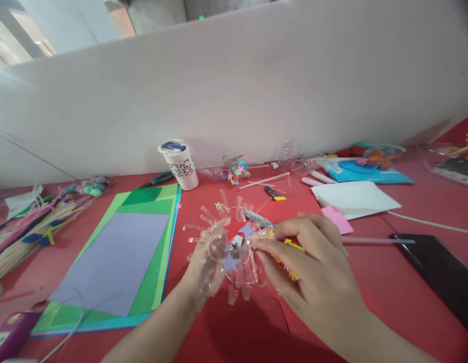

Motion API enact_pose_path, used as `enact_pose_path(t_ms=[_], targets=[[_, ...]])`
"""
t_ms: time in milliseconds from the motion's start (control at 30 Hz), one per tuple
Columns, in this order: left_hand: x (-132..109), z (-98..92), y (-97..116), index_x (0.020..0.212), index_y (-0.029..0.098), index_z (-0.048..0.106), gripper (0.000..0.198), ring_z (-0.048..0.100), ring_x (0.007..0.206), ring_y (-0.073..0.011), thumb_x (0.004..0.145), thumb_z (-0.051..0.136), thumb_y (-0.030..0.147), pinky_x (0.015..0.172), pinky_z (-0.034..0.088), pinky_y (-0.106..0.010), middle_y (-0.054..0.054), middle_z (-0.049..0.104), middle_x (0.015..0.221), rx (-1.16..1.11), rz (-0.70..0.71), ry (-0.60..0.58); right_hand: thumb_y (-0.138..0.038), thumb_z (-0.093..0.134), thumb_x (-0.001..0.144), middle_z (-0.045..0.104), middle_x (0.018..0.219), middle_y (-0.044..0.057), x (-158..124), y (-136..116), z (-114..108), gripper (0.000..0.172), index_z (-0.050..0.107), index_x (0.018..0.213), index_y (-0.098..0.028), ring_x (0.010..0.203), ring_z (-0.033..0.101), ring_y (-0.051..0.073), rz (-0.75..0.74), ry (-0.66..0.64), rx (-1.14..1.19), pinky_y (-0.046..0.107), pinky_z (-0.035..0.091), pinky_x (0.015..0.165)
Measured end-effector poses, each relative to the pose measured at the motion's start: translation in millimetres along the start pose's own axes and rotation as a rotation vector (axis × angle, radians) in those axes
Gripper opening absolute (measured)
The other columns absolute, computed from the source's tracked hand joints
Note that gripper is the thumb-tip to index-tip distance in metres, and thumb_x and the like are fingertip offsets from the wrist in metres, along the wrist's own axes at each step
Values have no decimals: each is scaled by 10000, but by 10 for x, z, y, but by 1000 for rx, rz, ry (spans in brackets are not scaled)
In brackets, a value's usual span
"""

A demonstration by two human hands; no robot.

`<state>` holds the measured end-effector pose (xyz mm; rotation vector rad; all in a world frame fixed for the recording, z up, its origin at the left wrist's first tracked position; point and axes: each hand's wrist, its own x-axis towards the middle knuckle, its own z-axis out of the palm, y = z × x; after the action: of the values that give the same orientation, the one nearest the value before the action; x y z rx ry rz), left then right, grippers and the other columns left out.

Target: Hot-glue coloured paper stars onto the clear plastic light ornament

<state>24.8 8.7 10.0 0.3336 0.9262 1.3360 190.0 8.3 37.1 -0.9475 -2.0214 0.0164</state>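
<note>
A clear plastic piece (239, 277), cut into strips that fan outward, is in front of me with purple paper stars (231, 263) and a small white-and-silver block (237, 241) at its middle. My left hand (207, 257) reaches behind and under it, fingers partly seen through the plastic, gripping its left side. My right hand (313, 267) is closed, its fingertips against the plastic's right side. A yellow utility knife (294, 245) is tucked in that hand, its grey blade pointing up and left over the strips.
Left lie stacked coloured papers (116, 262), with pipe cleaners (33, 227) beyond. A white lidded cup (183, 166) stands near the wall. Behind the plastic lies a second small cutter (275, 193). Right are white paper (357, 197), pink notes (338, 220) and a black phone (438, 277).
</note>
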Motion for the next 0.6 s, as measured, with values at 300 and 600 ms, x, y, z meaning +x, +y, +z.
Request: enact_pose_path(t_ms=[300,600], targets=[[1,-40,-125,803,194,670,397,674,769,-214,503,875,355,825,494,-373,-10,711,728,-84,16,55,-65,586,815,592,813,49,-35,-4,46,179,691,901,-181,749,507,180,-88,95,85,480,414,844],[-52,6,-141,703,186,644,307,635,634,-155,518,869,285,650,504,-288,9,689,672,-89,55,12,-64,593,810,640,802,52,-72,-29,66,175,694,902,-175,728,564,184,-94,158,80,507,414,852]])
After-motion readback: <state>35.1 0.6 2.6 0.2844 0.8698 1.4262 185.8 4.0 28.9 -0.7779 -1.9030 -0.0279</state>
